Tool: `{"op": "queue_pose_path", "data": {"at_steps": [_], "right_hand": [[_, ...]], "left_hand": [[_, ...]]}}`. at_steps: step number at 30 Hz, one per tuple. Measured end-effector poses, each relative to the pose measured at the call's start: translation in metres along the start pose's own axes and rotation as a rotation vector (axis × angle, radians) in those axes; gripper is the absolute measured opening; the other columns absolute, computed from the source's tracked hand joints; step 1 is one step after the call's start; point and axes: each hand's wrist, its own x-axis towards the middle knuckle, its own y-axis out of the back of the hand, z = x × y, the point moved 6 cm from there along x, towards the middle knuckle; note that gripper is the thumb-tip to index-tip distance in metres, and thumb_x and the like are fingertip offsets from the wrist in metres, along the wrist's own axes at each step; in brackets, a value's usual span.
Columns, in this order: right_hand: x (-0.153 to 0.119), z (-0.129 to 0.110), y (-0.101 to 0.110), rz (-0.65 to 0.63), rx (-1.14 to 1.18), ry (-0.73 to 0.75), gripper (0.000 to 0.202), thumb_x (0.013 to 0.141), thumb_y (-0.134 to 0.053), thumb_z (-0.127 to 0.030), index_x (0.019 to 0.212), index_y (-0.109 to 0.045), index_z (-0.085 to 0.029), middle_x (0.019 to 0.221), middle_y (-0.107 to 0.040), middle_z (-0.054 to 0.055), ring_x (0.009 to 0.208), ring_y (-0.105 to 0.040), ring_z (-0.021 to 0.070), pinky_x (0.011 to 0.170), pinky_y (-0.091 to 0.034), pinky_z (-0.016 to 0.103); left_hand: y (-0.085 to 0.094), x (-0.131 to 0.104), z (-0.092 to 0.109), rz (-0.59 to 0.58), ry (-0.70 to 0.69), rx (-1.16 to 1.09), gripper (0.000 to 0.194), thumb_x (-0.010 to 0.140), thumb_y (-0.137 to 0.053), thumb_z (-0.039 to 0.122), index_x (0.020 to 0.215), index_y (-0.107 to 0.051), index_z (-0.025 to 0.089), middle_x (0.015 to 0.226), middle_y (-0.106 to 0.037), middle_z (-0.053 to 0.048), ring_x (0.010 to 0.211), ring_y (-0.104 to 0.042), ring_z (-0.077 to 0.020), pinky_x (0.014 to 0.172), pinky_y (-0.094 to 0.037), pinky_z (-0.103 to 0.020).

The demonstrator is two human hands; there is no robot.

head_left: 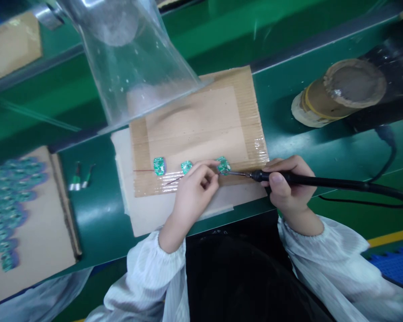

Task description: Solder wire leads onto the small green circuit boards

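Observation:
My right hand (290, 183) grips a black soldering iron (265, 175) like a pen, its metal tip pointing left and reaching the lower edge of a small green circuit board (223, 164). At that same board, the fingers of my left hand (199, 181) are pinched together; whatever lies between them is too small to make out. A second circuit board (186, 167) lies just beyond my left hand, partly covered by it. Further left is a third circuit board (159, 166) with a thin red wire running leftward. Another dark red wire (174, 180) shows beside my left hand.
Under the boards lies a taped cardboard sheet (195, 120). A clear fume hood (137, 67) hangs over its far side. Many circuit boards (6, 197) cover cardboard at left, near small wired parts (75, 181). A round container (336, 94) stands at right; the iron's cable (383, 188) trails right.

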Motion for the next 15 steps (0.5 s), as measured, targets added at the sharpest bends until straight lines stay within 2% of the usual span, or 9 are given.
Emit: {"op": "queue_pose_path", "data": {"at_steps": [8,15], "right_hand": [[-0.0037,0.0058,0.0022,-0.039,-0.075,-0.02,0.01,0.095,-0.072,-0.035,0.097,-0.069,-0.025,0.073,-0.067,-0.001,0.058,-0.062,0.0149,0.053,-0.049,0.032],[-0.0041,0.0059,0.0034,-0.032,-0.102,-0.019,0.009,0.096,-0.071,-0.034,0.097,-0.069,-0.026,0.075,-0.068,0.0,0.059,-0.063,0.0164,0.054,-0.048,0.034]], "left_hand": [[0.0,-0.0005,0.0001,0.001,0.013,-0.004,0.02,0.094,-0.066,0.009,0.079,-0.057,0.02,0.125,-0.076,-0.002,0.067,-0.058,-0.0088,0.067,-0.052,-0.026],[0.0001,0.0005,0.0004,0.009,0.031,-0.006,0.021,0.094,-0.066,0.008,0.078,-0.057,0.02,0.124,-0.076,-0.001,0.072,-0.061,-0.0098,0.067,-0.052,-0.026]]}}
